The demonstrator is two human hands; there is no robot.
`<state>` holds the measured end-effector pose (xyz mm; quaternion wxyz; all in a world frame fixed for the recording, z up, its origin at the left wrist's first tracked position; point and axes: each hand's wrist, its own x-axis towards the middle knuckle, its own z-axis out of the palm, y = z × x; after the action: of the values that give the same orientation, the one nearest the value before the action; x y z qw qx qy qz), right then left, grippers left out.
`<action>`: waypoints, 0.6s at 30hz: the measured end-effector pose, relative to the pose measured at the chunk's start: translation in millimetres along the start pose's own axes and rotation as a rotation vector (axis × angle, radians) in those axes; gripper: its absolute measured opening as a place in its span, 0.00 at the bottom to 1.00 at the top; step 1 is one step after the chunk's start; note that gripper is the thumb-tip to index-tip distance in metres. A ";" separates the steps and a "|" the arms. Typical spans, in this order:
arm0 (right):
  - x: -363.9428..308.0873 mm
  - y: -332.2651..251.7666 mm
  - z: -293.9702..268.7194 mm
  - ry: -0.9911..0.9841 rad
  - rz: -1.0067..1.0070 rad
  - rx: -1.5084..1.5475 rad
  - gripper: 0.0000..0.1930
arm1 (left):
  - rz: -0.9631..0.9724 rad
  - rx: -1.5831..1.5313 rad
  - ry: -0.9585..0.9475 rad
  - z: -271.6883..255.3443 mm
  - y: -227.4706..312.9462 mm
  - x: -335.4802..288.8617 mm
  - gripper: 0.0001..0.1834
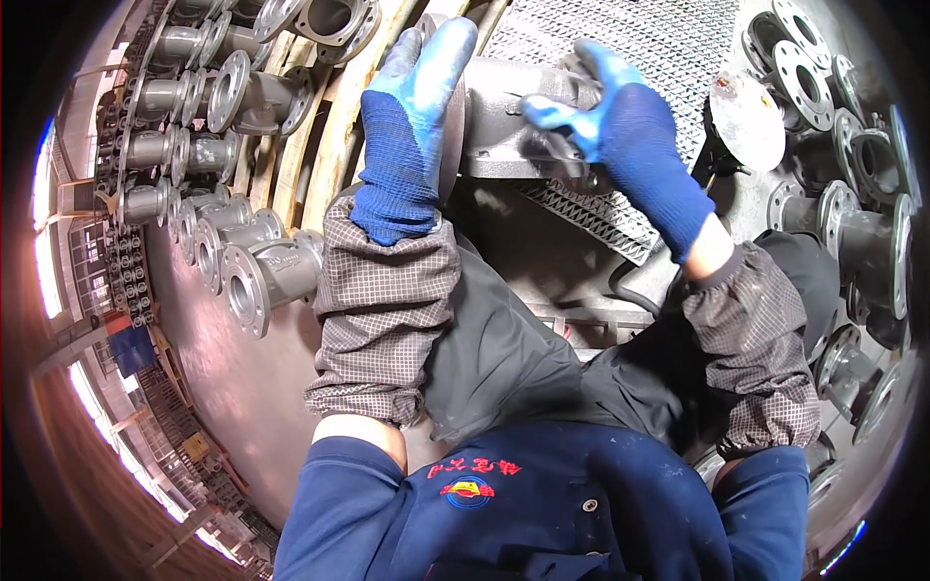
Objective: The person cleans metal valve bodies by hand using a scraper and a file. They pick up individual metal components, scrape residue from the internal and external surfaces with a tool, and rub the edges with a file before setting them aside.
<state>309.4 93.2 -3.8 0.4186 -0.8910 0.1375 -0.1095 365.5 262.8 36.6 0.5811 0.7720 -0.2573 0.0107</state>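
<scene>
In front of me a grey cast-metal valve body (499, 111) with round flanged ends lies on its side over an expanded-metal mesh. My left hand (421, 87), in a blue knitted glove with a lighter coated palm, rests against the flange at its left end, fingers stretched away from me. Over the right part of the casting is my right hand (605, 107), gloved the same way. Its thumb and fingers are spread apart, and part of the fingers is hidden behind the casting. Whether the right fingertips touch the metal I cannot tell.
Rows of similar flanged castings (257, 92) stand on wooden slats (334, 126) at the left. More castings (862, 242) are piled at the right. A pale round disc (746, 121) is beside the metal mesh (668, 39). A black hose (635, 290) curves below the mesh.
</scene>
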 end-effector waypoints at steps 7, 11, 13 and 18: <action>6.5 14.6 -2.5 -0.130 -0.064 -0.180 0.22 | 0.448 0.629 -0.141 -14.6 -3.4 8.3 0.18; 7.1 26.2 -8.7 -0.107 0.010 -0.050 0.21 | 0.087 0.065 -0.085 -1.2 5.3 3.9 0.18; 7.0 10.9 -10.5 -0.189 0.047 -0.047 0.41 | 0.224 0.363 -0.081 -7.0 1.5 2.4 0.18; 11.1 14.8 -3.1 -0.164 0.026 -0.169 0.28 | 0.329 0.592 -0.120 -12.0 -6.0 4.0 0.18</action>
<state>316.5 78.2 -12.4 0.3534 -0.9272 0.1231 -0.0190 374.8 273.2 36.3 0.3062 0.8546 -0.3978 0.1328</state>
